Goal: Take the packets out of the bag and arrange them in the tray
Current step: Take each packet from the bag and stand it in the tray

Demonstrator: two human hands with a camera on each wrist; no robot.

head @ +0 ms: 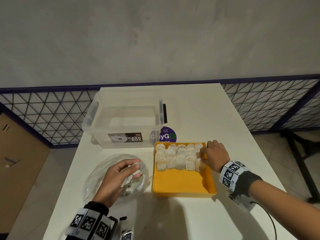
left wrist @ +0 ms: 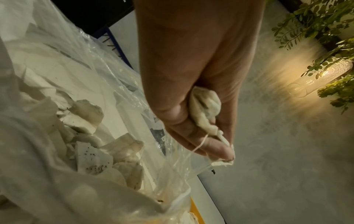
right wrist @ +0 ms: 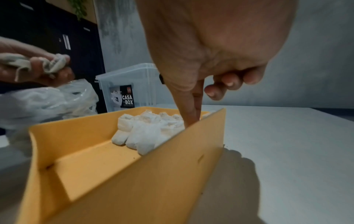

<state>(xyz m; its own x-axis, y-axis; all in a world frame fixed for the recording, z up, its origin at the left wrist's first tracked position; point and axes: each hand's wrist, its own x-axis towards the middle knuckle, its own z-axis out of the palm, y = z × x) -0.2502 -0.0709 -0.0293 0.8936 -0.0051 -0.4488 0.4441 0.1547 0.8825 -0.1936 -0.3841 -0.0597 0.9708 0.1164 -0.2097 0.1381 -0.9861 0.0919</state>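
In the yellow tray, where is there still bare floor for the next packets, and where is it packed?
The yellow tray has bare floor across its near half, bordered by the near wall, both side walls and the front row of packets. The far half is crowded. The right hand occupies the right edge of the rows; the left hand grips packets over the bag.

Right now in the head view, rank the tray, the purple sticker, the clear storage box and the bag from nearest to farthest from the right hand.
1. Tray: the right hand reaches over its right wall.
2. Purple sticker: just behind the tray.
3. Clear storage box: far left of the table.
4. Bag: near left, across the tray; close to the box in rank.
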